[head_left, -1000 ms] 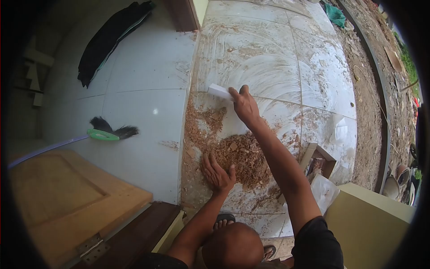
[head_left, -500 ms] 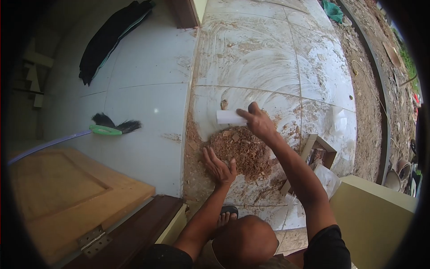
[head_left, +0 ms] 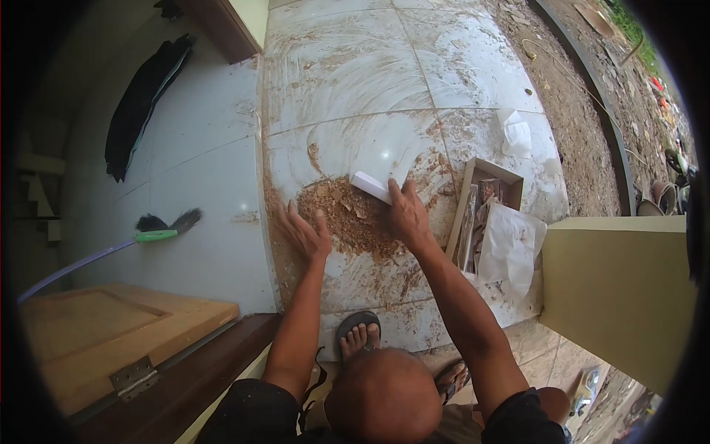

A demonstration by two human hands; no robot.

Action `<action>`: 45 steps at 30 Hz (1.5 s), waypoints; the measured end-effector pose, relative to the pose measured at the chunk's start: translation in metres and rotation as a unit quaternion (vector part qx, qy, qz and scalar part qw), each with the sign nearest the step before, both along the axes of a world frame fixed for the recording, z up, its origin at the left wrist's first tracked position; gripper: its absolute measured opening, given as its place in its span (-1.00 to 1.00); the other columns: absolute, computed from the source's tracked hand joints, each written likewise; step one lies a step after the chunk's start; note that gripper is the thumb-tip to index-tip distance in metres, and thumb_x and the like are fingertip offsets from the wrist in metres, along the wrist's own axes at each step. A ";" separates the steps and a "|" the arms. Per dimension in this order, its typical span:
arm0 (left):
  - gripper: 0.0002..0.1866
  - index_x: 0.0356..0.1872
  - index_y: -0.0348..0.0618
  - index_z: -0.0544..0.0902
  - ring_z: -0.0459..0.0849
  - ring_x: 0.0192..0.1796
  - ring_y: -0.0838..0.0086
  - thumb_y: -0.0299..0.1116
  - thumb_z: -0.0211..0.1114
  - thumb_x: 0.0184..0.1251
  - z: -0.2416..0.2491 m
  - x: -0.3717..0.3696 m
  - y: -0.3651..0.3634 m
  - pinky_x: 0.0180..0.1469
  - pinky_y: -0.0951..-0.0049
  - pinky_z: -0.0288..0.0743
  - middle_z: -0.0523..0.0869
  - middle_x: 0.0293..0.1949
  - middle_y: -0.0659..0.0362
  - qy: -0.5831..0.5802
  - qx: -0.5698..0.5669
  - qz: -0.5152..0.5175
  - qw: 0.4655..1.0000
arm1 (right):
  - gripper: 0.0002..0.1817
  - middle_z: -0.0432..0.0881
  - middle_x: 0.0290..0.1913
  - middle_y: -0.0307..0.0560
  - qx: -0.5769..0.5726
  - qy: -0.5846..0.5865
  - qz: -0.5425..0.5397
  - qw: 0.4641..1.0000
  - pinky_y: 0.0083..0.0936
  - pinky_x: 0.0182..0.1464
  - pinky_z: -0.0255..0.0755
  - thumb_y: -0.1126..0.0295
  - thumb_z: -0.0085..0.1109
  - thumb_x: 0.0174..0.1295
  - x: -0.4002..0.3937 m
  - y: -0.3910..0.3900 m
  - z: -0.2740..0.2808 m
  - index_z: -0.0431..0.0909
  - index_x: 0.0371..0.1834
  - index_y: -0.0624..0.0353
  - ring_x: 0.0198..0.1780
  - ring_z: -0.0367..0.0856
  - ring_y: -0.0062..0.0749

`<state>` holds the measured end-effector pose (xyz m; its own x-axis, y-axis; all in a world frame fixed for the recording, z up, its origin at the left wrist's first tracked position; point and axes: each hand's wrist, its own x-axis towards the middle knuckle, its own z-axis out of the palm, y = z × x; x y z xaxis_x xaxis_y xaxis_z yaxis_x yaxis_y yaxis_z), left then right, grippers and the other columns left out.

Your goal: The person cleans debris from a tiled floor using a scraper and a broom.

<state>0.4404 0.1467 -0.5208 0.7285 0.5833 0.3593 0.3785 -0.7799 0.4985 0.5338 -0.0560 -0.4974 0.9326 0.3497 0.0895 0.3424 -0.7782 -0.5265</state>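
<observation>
A heap of brown wood shavings or similar crumbly debris [head_left: 347, 218] lies on dusty white floor tiles. My left hand [head_left: 304, 235] rests at the heap's left edge, its fingers spread and thumb apart, holding nothing. At the heap's upper right, my right hand [head_left: 409, 214] grips a white rectangular piece [head_left: 371, 186]. The piece lies slanted along the debris, its far end pointing up and left. Its exact kind I cannot make out, and its near end is hidden behind my fingers.
An open cardboard box [head_left: 462, 214] with wrapped items and a white plastic sheet [head_left: 510, 248] stand to the right. A broom [head_left: 157, 235], a wooden door [head_left: 126, 333] and a dark cloth [head_left: 144, 107] are on the left. A yellowish wall [head_left: 614, 288] borders the lower right.
The camera view has shifted. My right hand has drawn the white piece back from beyond the heap to its upper right edge, turning it slantwise. My left hand stays beside the heap, fingers spread.
</observation>
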 end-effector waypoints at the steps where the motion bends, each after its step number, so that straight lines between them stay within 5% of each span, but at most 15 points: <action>1: -0.22 0.37 -0.38 0.10 0.04 0.43 -0.16 0.11 -0.04 0.40 -0.003 0.004 0.007 0.39 -0.13 -0.05 0.05 0.39 -0.27 0.035 0.008 -0.018 0.999 | -0.52 0.37 -0.13 0.27 -0.003 0.025 -0.071 0.997 -0.06 -0.23 0.55 0.48 0.09 0.19 0.000 -0.006 0.012 0.37 0.23 0.13 -0.26 0.61 0.23; 5: -0.18 0.36 -0.39 0.12 0.08 0.41 -0.19 0.16 0.02 0.37 -0.021 0.015 0.031 0.40 -0.15 -0.01 0.11 0.36 -0.28 0.093 0.129 0.010 0.987 | -0.37 0.37 -0.09 0.32 -0.042 0.064 -0.199 0.977 -0.05 -0.28 0.55 0.36 0.12 0.21 -0.005 -0.025 0.035 0.22 0.40 -0.03 -0.33 0.61 0.26; 11: -0.26 0.35 -0.40 0.16 0.16 0.39 -0.11 0.09 -0.05 0.44 -0.024 0.031 -0.001 0.41 -0.05 0.04 0.23 0.33 -0.24 0.040 -0.031 -0.096 0.994 | -0.34 0.40 -0.10 0.36 -0.068 0.063 -0.182 0.979 0.00 -0.21 0.54 0.35 0.11 0.17 -0.032 -0.006 0.007 0.22 0.40 -0.06 -0.31 0.60 0.33; 14: -0.45 0.34 -0.29 0.28 0.34 0.32 -0.02 -0.10 -0.11 0.51 -0.015 0.041 -0.040 0.36 0.14 0.15 0.42 0.24 -0.15 -0.052 -0.161 -0.249 0.954 | -0.38 0.43 -0.10 0.38 -0.004 0.133 -0.170 0.976 0.05 -0.14 0.51 0.34 0.09 0.17 -0.048 0.018 0.007 0.26 0.37 -0.02 -0.29 0.58 0.40; 19: -0.49 0.31 -0.32 0.31 0.43 0.25 0.09 -0.17 -0.04 0.50 -0.023 0.047 -0.075 0.31 0.23 0.25 0.46 0.22 -0.14 -0.074 -0.348 -0.248 0.901 | -0.47 0.57 -0.09 0.46 0.180 0.279 -0.150 0.931 -0.02 0.01 0.44 0.28 0.02 0.17 -0.047 0.022 0.004 0.38 0.26 0.09 -0.02 0.57 0.30; 21: -0.51 0.31 -0.34 0.30 0.45 0.24 0.28 -0.23 -0.02 0.50 -0.019 0.049 -0.085 0.28 0.31 0.29 0.47 0.22 -0.07 -0.100 -0.522 -0.271 0.802 | -0.54 0.60 -0.10 0.44 0.284 0.288 -0.154 0.902 -0.13 0.07 0.43 0.33 -0.01 0.15 -0.048 0.017 -0.017 0.48 0.15 0.18 0.05 0.57 0.19; 26: -0.56 0.31 -0.31 0.31 0.50 0.13 0.43 -0.36 -0.01 0.48 -0.004 0.056 -0.120 0.21 0.44 0.36 0.50 0.16 0.05 -0.130 -0.551 -0.258 0.783 | -0.59 0.65 -0.16 0.26 0.448 0.322 -0.165 0.817 -0.34 0.02 0.46 0.47 -0.05 0.12 -0.053 -0.018 0.019 0.53 0.07 0.21 -0.09 0.65 -0.08; 29: -0.56 0.32 -0.30 0.31 0.54 0.06 0.47 -0.39 0.00 0.48 0.045 0.077 -0.175 0.12 0.46 0.42 0.53 0.12 0.05 -0.135 -0.541 -0.318 0.767 | -0.58 0.66 -0.23 0.17 0.436 0.307 -0.200 0.822 -0.38 -0.06 0.47 0.50 -0.07 0.11 -0.040 -0.066 0.063 0.54 0.08 0.21 -0.18 0.64 -0.22; 33: -0.57 0.30 -0.30 0.33 0.46 0.12 0.48 -0.29 -0.02 0.52 0.080 0.111 -0.265 0.22 0.47 0.32 0.51 0.14 0.09 -0.141 -0.609 -0.385 0.678 | -0.66 0.68 -0.30 0.23 0.251 0.104 -0.290 0.918 -0.22 -0.10 0.47 0.42 -0.05 0.15 -0.021 -0.139 0.118 0.55 -0.04 0.28 -0.18 0.67 -0.03; 34: -0.53 0.28 -0.33 0.35 0.45 0.22 0.31 -0.23 -0.01 0.49 0.091 0.115 -0.279 0.29 0.38 0.27 0.47 0.20 -0.04 -0.109 -0.620 -0.410 0.660 | -0.69 0.65 -0.25 0.29 0.155 0.114 -0.308 0.932 -0.17 -0.09 0.47 0.40 -0.05 0.17 -0.016 -0.158 0.124 0.53 -0.06 0.28 -0.16 0.65 0.07; 35: -0.49 0.26 -0.33 0.38 0.41 0.28 0.21 -0.16 0.04 0.45 0.076 0.124 -0.295 0.33 0.33 0.23 0.44 0.23 -0.10 -0.053 -0.606 -0.404 0.683 | -0.71 0.63 -0.20 0.35 0.057 0.124 -0.323 0.937 -0.12 -0.07 0.48 0.38 -0.04 0.19 -0.012 -0.172 0.128 0.50 -0.08 0.27 -0.15 0.64 0.17; 37: -0.44 0.25 -0.32 0.39 0.33 0.34 0.06 -0.10 0.09 0.40 0.058 0.131 -0.308 0.38 0.21 0.17 0.38 0.28 -0.17 -0.005 -0.324 -0.384 0.865 | -0.73 0.58 -0.17 0.39 -0.034 0.090 -0.358 0.929 -0.07 -0.07 0.48 0.38 -0.05 0.21 0.000 -0.188 0.109 0.47 -0.08 0.28 -0.16 0.63 0.24; 38: -0.44 0.25 -0.32 0.39 0.33 0.34 0.06 -0.10 0.09 0.40 0.049 0.121 -0.306 0.38 0.21 0.17 0.38 0.28 -0.17 0.001 -0.327 -0.383 0.864 | -0.74 0.54 -0.14 0.43 -0.121 0.061 -0.393 0.910 -0.02 -0.07 0.49 0.38 -0.05 0.22 -0.004 -0.196 0.093 0.43 -0.07 0.28 -0.18 0.61 0.31; 40: -0.44 0.22 -0.32 0.42 0.27 0.36 -0.02 -0.08 0.11 0.37 0.067 0.120 -0.274 0.39 0.11 0.14 0.34 0.30 -0.19 -0.097 -0.244 -0.359 0.896 | -0.72 0.50 -0.12 0.43 -0.126 0.045 -0.381 0.915 0.00 -0.08 0.50 0.38 -0.05 0.24 -0.001 -0.202 0.098 0.41 -0.04 0.27 -0.19 0.60 0.36; 45: -0.49 0.15 -0.29 0.45 0.30 0.33 -0.02 -0.12 0.17 0.34 0.062 0.057 -0.175 0.34 0.04 0.17 0.37 0.25 -0.17 -0.079 -0.201 -0.299 0.930 | -0.72 0.44 -0.14 0.40 -0.134 -0.024 -0.351 0.926 0.04 -0.15 0.50 0.42 -0.02 0.22 -0.003 -0.208 0.105 0.41 -0.01 0.21 -0.24 0.59 0.37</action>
